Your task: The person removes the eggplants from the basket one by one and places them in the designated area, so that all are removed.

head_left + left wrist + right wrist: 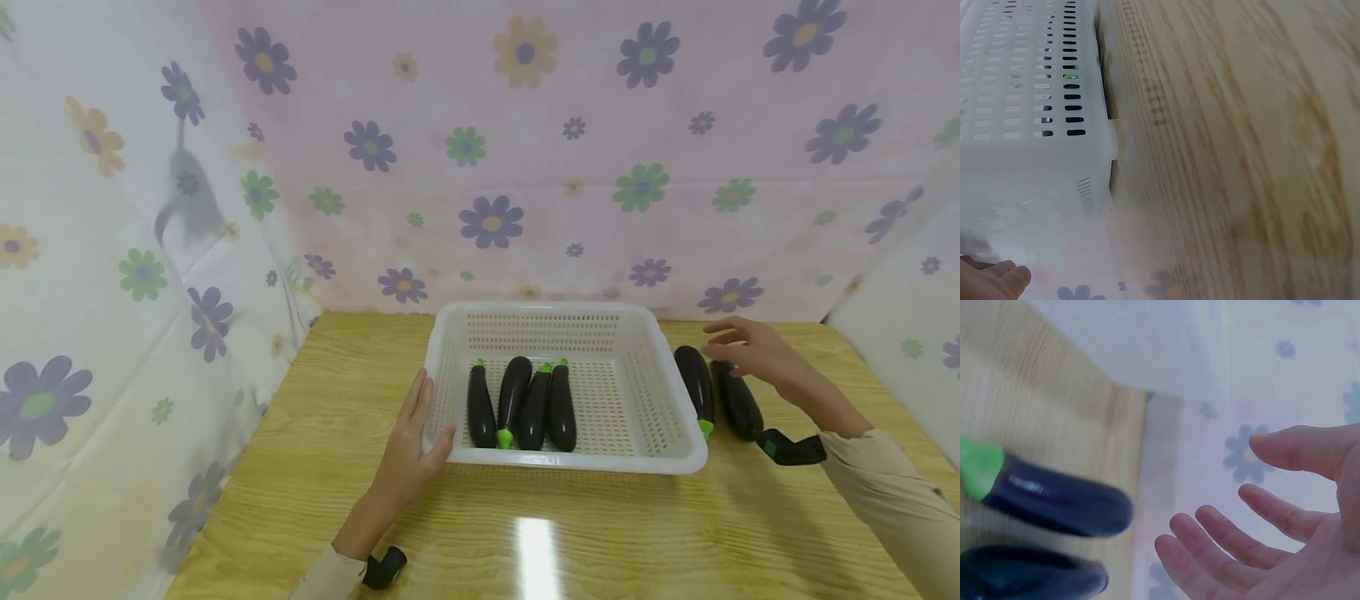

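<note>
A white plastic basket (pixel 573 461) with slotted walls holds several dark eggplants (pixel 513 396) side by side toward its left. Against the basket's left side rests my left hand (pixel 411 446), fingers extended along the wall and thumb at the front corner; its fingertips show low in the left wrist view. To the right of the basket lie two more eggplants, one (pixel 693 385) close to the wall with its green cap toward me, another (pixel 738 404) beside it. My right hand (pixel 757 354) hovers at their far ends, fingers spread and holding nothing, as the right wrist view (pixel 1272 531) confirms.
Everything stands on a wood-grain table (pixel 337 400). Flower-patterned cloth (pixel 427 208) rises behind the table's back edge and along both sides. A black wrist device (pixel 791 448) sits on the right wrist, another (pixel 385 568) on the left.
</note>
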`<state>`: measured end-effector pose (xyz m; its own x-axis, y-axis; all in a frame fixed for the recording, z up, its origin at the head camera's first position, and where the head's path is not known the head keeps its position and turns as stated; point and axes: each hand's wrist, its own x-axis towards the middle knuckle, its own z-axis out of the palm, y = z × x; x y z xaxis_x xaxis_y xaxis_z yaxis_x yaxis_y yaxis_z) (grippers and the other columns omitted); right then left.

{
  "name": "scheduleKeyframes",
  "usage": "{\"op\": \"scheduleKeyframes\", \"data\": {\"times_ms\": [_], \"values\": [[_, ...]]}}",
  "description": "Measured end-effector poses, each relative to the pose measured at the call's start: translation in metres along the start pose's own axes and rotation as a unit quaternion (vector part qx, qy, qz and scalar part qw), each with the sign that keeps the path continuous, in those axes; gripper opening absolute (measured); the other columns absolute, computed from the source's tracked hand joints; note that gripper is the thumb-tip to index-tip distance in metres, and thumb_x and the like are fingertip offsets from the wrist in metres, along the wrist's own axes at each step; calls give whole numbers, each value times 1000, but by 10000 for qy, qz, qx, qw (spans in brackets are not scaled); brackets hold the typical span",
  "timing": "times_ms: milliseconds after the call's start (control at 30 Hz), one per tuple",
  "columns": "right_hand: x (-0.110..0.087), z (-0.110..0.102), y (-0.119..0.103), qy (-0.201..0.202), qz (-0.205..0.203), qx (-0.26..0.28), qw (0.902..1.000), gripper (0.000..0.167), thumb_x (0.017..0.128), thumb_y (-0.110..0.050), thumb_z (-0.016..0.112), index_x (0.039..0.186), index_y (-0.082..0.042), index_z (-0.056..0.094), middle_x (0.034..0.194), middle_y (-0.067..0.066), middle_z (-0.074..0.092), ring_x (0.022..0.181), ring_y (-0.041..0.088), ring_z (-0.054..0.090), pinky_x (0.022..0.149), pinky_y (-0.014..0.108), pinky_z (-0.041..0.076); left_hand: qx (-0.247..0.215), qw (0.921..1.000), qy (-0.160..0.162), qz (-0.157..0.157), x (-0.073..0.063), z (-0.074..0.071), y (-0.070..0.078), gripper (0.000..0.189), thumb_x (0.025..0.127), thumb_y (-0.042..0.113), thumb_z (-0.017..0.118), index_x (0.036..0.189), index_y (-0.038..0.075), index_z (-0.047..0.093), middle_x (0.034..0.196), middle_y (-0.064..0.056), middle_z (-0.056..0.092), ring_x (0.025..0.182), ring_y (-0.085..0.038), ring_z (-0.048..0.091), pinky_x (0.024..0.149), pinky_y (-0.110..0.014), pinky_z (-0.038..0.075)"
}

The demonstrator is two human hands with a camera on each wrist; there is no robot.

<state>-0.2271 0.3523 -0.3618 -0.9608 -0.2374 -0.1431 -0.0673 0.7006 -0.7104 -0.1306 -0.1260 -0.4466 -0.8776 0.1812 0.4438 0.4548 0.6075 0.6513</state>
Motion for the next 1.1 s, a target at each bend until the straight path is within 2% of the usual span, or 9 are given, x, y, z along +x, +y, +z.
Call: {"op": "scheduleKeyframes", "data": {"times_ms": [133,533,700,867,1100], "values": [[-2,3,-14,-47,-100,9,9999,62,97,-34,52,140,6,32,133,36,39,111,49,48,80,50,51,-21,10000,6,36,0,0,-1,72,92,27,58,147,-4,23,157,-10,13,142,-26,17,108,-49,24],[-5,18,-57,-278,-330,58,9991,59,95,-33,56,137,4,38,130,31,46,111,44,52,75,43,53,-24,9999,49,110,0,2,-2,72,91,26,57,147,-5,24,156,-15,15,141,-27,18,107,-49,25],[-4,24,-65,-393,-408,103,9983,59,95,-33,57,137,3,38,131,31,46,110,43,53,76,46,52,-39,9998,58,161,2,1,-2,72,91,25,57,147,-5,24,156,-15,16,141,-28,18,107,-50,25],[-2,27,-69,-444,-516,166,9975,55,94,-31,58,135,2,40,129,30,47,107,39,55,75,45,53,-53,9997,67,207,3,6,-6,72,91,27,57,147,-4,23,156,-14,16,141,-28,19,107,-50,25],[3,41,-81,-618,-541,149,9965,53,93,-32,59,132,0,44,126,26,52,104,35,58,75,42,53,3,10000,32,89,0,2,-2,72,92,28,56,147,-5,23,156,-15,15,141,-26,18,108,-48,24]]}}
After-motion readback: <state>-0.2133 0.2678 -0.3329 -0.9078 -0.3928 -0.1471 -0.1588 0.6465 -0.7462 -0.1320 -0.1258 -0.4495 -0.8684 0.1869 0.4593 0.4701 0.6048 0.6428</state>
